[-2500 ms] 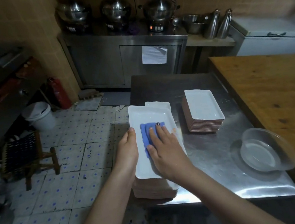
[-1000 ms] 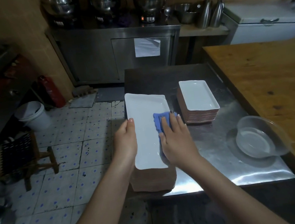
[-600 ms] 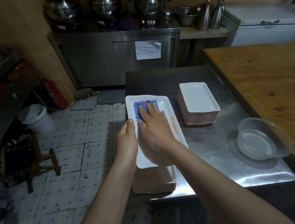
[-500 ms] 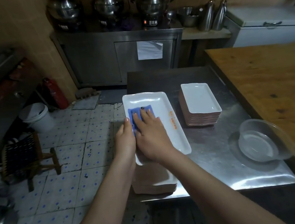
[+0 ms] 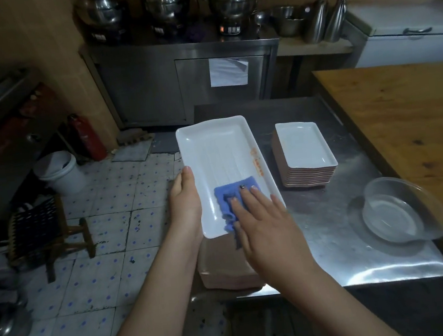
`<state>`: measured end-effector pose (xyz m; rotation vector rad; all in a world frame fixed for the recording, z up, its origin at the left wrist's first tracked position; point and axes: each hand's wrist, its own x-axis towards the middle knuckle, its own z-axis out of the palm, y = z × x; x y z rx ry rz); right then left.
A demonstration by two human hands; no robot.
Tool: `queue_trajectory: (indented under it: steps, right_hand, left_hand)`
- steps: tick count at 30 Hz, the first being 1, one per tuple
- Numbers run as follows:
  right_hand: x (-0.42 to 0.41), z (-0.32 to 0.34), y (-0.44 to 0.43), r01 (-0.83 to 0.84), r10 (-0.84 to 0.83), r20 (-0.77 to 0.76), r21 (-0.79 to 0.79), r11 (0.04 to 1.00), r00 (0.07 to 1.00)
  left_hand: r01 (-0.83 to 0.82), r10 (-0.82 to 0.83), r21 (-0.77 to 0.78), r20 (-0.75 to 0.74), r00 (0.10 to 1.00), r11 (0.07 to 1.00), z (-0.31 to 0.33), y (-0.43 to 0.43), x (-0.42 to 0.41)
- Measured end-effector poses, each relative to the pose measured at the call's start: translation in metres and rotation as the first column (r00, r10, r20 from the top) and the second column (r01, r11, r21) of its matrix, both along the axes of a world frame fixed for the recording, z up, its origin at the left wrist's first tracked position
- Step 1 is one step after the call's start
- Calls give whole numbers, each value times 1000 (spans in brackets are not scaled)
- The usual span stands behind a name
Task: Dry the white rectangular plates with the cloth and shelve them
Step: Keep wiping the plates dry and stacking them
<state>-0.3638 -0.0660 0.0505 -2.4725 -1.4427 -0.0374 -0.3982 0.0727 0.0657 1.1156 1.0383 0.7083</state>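
Note:
A white rectangular plate [image 5: 219, 157] with orange lettering on its right rim is held above a stack of plates [image 5: 223, 267] at the steel table's near left corner. My left hand [image 5: 185, 202] grips the plate's left edge, thumb on the rim. My right hand [image 5: 262, 224] lies flat with straight fingers on a blue cloth [image 5: 232, 199], pressing it onto the near end of the plate. A second stack of white plates [image 5: 305, 152] stands further right on the table.
A clear plastic bowl [image 5: 396, 211] sits at the steel table's [image 5: 333, 238] right side, beside a wooden table [image 5: 408, 124]. Left of the table are tiled floor, a small stool [image 5: 45, 234] and a white bucket [image 5: 58, 172]. A steel cabinet [image 5: 185, 80] with pots stands behind.
My right hand has drawn the blue cloth from the plate's far end back to its near end. The left hand keeps its grip on the left edge.

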Motion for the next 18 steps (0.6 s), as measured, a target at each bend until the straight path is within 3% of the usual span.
queue_trajectory:
  steps: [4, 11, 14, 18]
  right_hand:
    - [20, -1, -3, 100, -101, -8, -87, 991, 995]
    - [76, 9, 45, 125, -138, -55, -190, 974, 989]
    - [81, 11, 59, 33, -71, -141, -261, 965, 987]
    - [49, 4, 54, -115, 54, -304, -187, 976, 951]
  left_hand:
    - [81, -79, 52, -22, 997, 995, 3, -3, 4]
    - [211, -212, -19, -129, 969, 977, 4, -19, 9]
    - [205, -205, -15, -178, 963, 979, 6, -13, 6]
    - [139, -145, -41, -205, 968, 989, 8, 0, 0]
